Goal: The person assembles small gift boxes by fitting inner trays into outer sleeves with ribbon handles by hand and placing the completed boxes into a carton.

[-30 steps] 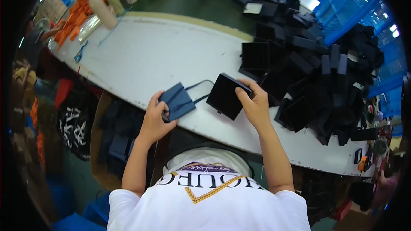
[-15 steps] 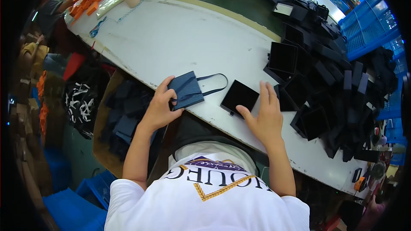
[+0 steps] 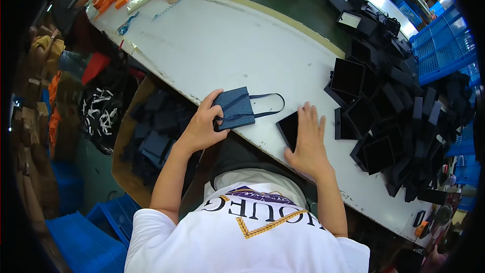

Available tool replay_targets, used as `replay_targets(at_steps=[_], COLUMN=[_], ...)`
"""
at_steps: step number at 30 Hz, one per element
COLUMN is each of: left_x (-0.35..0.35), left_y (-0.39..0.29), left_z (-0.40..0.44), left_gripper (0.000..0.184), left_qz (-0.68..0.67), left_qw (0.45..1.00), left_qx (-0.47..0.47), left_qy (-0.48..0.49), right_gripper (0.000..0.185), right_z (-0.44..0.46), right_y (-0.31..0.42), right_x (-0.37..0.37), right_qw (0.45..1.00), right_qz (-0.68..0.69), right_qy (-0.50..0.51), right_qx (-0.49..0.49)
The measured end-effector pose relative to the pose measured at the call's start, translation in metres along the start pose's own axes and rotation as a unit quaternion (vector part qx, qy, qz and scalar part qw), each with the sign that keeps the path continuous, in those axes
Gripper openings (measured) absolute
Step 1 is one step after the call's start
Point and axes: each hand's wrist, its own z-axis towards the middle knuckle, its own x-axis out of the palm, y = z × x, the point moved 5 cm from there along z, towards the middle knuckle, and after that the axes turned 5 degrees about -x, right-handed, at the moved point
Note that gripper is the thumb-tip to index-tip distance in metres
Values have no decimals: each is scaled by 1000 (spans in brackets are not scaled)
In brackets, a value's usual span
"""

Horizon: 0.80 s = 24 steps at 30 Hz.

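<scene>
My left hand (image 3: pixel 203 127) is pinching 1 dark-blue, textured, rectangular bag (image 3: pixel 235 105); my right hand (image 3: pixel 309 145), spread, is half-hiding 1 black square box (image 3: pixel 288 128).

Packaging workshop, indicated by a long worktable (image 3: pixel 202 40), heaped black boxes (image 3: pixel 378 154), blue plastic crates (image 3: pixel 444 45) and a filled cardboard carton (image 3: pixel 124 179).

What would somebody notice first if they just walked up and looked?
Probably the big heap of black boxes on the right side of the white table. Next might be the little dark blue bag with a looped handle, in the left hand at the table's near edge. Bright orange pieces stand out at the upper left.
</scene>
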Motion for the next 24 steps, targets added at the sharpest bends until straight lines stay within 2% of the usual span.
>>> replay_targets(at_steps=[4,7,8,11,13,16,19,22,24], left_x=[0,1,1,6,8,5,6,5,4], left_y=[1,3,6,16,21,21,25,21,22], left_z=[0,1,2,1,1,-2,-3,2,2], left_gripper=[39,42,43,46,47,47,47,46,45], left_qz=[-27,-9,-15,-48,-90,-61,-81,-79,-79], left_qw=[999,1000,1000,999,995,997,996,996,996], left_qx=[-36,-7,2,0,-31,32,34,36,38], left_qy=[17,5,1,0,2,-36,-29,-13,14], right_gripper=[109,106,104,102,102,102,101,100,100], right_z=[-7,1,8,46,67,83,82,77,73], right_y=[-19,-9,0,9,8,11,10,21,21], right_x=[2,-10,-15,-7,7,22,15,19,9], right_qw=[990,984,978,969,975,979,986,982,980], right_qz=[-27,99,86,77,83,77,97,100,122], right_qy=[-103,-138,-191,-231,-205,-185,-122,-50,-14], right_qx=[87,47,-5,-27,-26,-32,-61,-150,-159])
